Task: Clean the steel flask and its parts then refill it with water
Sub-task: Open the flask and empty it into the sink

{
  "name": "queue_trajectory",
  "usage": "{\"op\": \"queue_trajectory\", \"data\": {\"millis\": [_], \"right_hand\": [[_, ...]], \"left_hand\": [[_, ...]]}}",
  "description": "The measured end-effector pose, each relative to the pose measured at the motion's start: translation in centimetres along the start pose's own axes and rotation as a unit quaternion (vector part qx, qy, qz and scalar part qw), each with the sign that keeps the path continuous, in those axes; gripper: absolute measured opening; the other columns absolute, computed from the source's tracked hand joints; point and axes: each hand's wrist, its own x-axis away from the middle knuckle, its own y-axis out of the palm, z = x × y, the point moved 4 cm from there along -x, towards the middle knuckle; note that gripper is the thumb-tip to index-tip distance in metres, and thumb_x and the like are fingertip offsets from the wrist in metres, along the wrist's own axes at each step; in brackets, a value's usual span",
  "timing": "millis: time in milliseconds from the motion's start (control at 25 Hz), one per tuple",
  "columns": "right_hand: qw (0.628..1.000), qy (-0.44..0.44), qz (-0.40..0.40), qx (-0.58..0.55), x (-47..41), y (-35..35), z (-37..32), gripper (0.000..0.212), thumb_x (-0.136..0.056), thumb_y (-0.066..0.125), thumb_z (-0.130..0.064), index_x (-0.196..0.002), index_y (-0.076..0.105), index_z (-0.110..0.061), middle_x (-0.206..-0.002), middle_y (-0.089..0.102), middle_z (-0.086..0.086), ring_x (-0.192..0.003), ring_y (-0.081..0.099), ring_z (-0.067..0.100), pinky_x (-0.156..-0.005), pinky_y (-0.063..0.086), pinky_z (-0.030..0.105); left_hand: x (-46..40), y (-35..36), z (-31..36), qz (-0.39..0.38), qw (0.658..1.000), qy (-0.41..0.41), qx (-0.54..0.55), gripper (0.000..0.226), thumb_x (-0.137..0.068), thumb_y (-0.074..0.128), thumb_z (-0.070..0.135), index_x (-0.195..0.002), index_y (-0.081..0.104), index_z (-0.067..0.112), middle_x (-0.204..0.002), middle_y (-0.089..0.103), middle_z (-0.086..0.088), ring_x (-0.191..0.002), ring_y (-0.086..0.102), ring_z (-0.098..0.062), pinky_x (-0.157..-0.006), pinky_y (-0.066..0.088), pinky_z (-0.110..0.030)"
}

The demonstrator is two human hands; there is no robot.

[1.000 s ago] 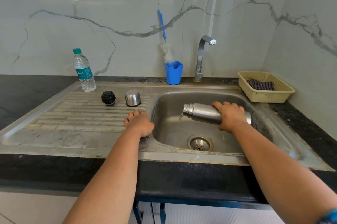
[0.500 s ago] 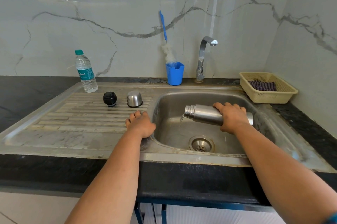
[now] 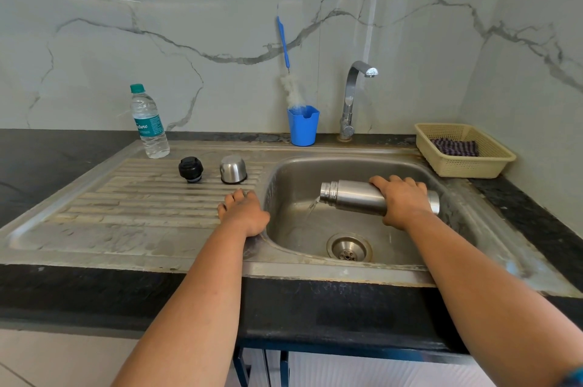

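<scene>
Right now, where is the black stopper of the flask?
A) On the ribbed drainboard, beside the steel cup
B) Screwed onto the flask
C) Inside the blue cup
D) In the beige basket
A: the black stopper stands on the drainboard, just left of the steel cup, while the right hand holds the open flask tilted over the sink basin, with water running from its mouth.
</scene>
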Motion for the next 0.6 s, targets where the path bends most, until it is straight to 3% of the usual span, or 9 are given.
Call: {"op": "queue_trajectory", "data": {"millis": [600], "right_hand": [[1.000, 0.000, 0.011, 0.008, -0.26, 0.13, 0.11, 0.079, -0.069, 0.077, -0.024, -0.134, 0.035, -0.040, -0.118, 0.053, 0.002, -0.112, 0.049, 0.028, -0.098, 0.038, 0.044]], "left_hand": [[0.04, 0.04, -0.04, 0.002, 1.000, 0.003, -0.001, 0.067, -0.093, 0.051, 0.036, -0.152, 0.027, 0.013, -0.153, 0.025, -0.014, -0.138, 0.026, -0.034, -0.115, 0.024, -0.046]]}}
